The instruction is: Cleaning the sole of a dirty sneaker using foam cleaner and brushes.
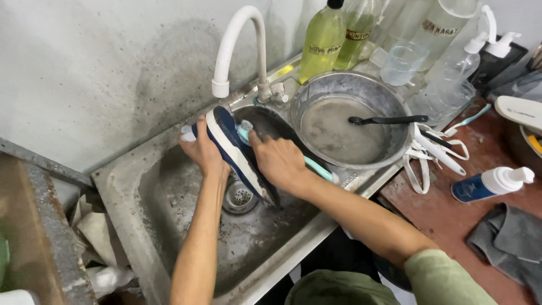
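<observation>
Your arms: both reach up from the bottom centre of the frame and meet over the sink (169,265), the olive sleeve at lower right.
Left hand (204,148): clamped around the toe end of the shoe (234,149), fingers wrapped behind it – keep that grip firm so the shoe does not twist under the strokes.
Right hand (279,162): closed on the teal-handled brush (316,168), just beside your left hand, with the shoe between them; the bristle end sits against the shoe's opening.
Shoe: centre of the frame, held on edge above the drain (240,196), not resting on the basin. Dark navy upper, a thick white sole edge facing the camera, the heel pointing down and to the right.
Doing the scrub well: I'd judge short strokes along the sole line work best, with the shoe tipped so dirty water runs to the drain rather than onto your sleeve. Turn the shoe with your left hand instead of shifting your brush wrist.
Sink: worn, speckled steel, filling the lower left and centre.
Faucet (237,39): white curved spout at upper centre, its mouth just above the shoe's toe; whether water is running I cannot tell.
Metal basin (389,96): right of centre, holding cloudy water and a black spoon (387,120).
Laces (432,152): white, piled at the basin's right rim.
Farther back – a bottle of yellow-green liquid (323,39) at top centre, clear bottles beside it.
</observation>
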